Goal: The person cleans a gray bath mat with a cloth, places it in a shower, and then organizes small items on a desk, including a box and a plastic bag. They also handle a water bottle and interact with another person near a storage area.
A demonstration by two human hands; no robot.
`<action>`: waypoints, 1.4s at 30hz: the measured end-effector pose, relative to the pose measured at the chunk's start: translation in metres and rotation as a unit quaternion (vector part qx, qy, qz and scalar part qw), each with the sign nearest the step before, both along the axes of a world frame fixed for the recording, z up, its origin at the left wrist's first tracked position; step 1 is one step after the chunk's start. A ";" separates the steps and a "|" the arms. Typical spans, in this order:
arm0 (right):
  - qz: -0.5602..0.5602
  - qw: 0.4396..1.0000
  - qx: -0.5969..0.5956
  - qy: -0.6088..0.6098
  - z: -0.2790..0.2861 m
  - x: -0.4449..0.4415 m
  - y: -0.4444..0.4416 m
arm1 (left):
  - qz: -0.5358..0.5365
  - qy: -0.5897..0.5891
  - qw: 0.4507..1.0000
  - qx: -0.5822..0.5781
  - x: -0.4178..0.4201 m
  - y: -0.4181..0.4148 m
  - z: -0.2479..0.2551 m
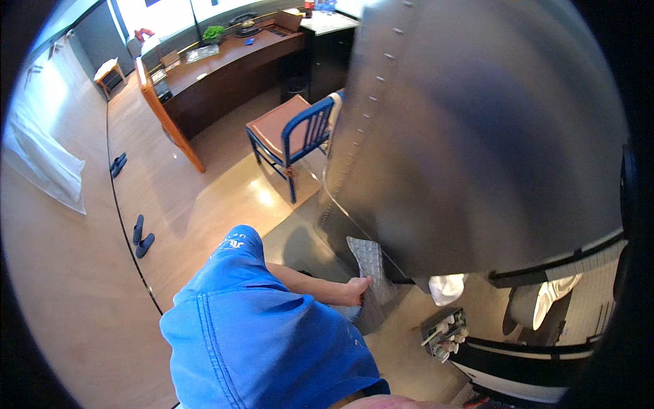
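My left hand (359, 290) reaches out from a blue sleeve (237, 250) and grips a grey patterned cloth (369, 260). The cloth's upper end spreads out just in front of the lower edge of a large dark panel (470, 153), which has a row of metal studs down its left side. Whether cloth and panel touch, I cannot tell. The cloth's lower part is blurred. A thin pale cord (334, 199) runs down along the panel's left edge. My right hand is out of view. My blue shirt (276, 347) fills the lower middle.
A blue chair (294, 133) with a brown seat stands ahead, before a curved wooden desk (230, 56). A caddy (444, 335) holding several white items sits on the floor at right, below a white cloth (447, 289). Dark slippers (145, 245) lie at left.
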State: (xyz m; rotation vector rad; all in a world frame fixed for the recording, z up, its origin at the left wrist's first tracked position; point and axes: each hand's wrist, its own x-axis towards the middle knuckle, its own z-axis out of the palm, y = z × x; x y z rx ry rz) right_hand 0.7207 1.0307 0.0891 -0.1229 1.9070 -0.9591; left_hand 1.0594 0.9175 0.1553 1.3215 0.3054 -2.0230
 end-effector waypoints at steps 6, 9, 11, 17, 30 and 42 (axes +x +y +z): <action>-0.140 0.989 0.003 -0.039 -0.018 -0.127 0.094 | -0.022 -0.126 0.986 -0.109 -0.090 0.015 -0.049; -0.210 0.976 0.007 -0.059 -0.015 -0.188 0.137 | 0.137 0.072 0.988 0.020 -0.133 0.017 -0.039; -0.190 0.977 -0.069 -0.066 -0.009 -0.223 0.150 | 0.148 0.074 0.986 0.037 -0.160 0.021 -0.019; -0.235 0.967 -0.030 -0.097 -0.030 -0.281 0.119 | 0.133 0.058 0.988 -0.052 -0.209 0.029 0.025; -0.176 0.966 -0.171 -0.084 0.093 -0.359 -0.048 | -0.018 0.103 0.994 -0.017 -0.296 0.026 0.044; 0.457 0.833 -0.074 0.302 0.176 -0.199 -0.040 | -0.227 0.140 0.951 -0.155 -0.374 -0.009 0.102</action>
